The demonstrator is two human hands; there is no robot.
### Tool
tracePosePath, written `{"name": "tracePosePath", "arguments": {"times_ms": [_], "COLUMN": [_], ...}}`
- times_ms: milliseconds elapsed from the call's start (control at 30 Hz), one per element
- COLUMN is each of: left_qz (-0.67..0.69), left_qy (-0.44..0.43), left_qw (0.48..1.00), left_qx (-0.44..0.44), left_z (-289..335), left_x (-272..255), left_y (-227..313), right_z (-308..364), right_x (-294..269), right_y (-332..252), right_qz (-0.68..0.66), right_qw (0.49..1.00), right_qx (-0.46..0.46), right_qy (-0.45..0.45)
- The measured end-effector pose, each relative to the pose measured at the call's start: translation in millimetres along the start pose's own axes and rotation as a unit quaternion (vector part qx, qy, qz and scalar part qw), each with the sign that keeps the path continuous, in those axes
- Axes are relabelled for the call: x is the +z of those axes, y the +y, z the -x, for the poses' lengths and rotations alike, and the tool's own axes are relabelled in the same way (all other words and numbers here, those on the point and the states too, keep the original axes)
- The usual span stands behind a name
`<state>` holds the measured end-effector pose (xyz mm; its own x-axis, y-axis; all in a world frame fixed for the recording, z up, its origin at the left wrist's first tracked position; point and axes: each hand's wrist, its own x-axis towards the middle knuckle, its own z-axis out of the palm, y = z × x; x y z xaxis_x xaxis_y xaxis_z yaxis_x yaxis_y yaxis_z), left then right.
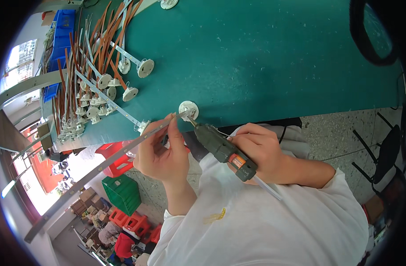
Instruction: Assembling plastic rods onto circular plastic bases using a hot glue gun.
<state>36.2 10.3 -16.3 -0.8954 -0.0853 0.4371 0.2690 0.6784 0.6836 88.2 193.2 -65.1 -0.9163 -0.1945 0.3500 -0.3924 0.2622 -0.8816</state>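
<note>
My left hand (164, 153) pinches a long thin LED strip (96, 170) near its end, and the strip runs off to the lower left. That end meets a round white base (188, 109) at the table's near edge. In my right hand (257, 148) is a dark green hot glue gun (220, 148), a clear glue stick (267, 188) poking out of its back. The gun's nozzle touches or nearly touches the base where the strip joins it; which, I cannot tell. Just left of my left hand lies another strip (107, 99) with a white base.
Many strips with round white bases (145, 68) are heaped at the left of the green table (265, 62), beside blue bins (63, 35). A black loop (360, 31) shows at the upper right. Below stand a green crate (122, 193), red stools (112, 159) and a black chair (384, 153).
</note>
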Motion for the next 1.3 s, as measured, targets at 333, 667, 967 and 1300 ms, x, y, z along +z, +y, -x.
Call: {"name": "tracePosePath", "arguments": {"times_ms": [333,667,967,1300], "left_qz": [-0.015,0.006,0.025,-0.006], "left_qy": [0.004,-0.007,0.006,-0.022], "left_qw": [1.0,1.0,1.0,0.999], "left_qx": [0.016,0.022,-0.008,0.029], "left_z": [-1.8,-4.1,-4.0,-6.0], "left_x": [1.3,-0.3,-0.2,-2.9], "left_y": [-4.9,-6.6,-5.4,-7.2], "right_z": [-2.2,-8.5,-5.9,-4.8], "right_x": [-1.3,-2.8,-1.6,0.0], "right_y": [-2.1,-4.6,-3.3,-4.9], "right_qz": [0.007,-0.043,-0.076,-0.044], "right_qw": [1.0,0.997,0.996,0.996], "right_qx": [0.013,0.057,0.034,0.064], "right_qy": [0.02,0.001,-0.028,-0.032]}}
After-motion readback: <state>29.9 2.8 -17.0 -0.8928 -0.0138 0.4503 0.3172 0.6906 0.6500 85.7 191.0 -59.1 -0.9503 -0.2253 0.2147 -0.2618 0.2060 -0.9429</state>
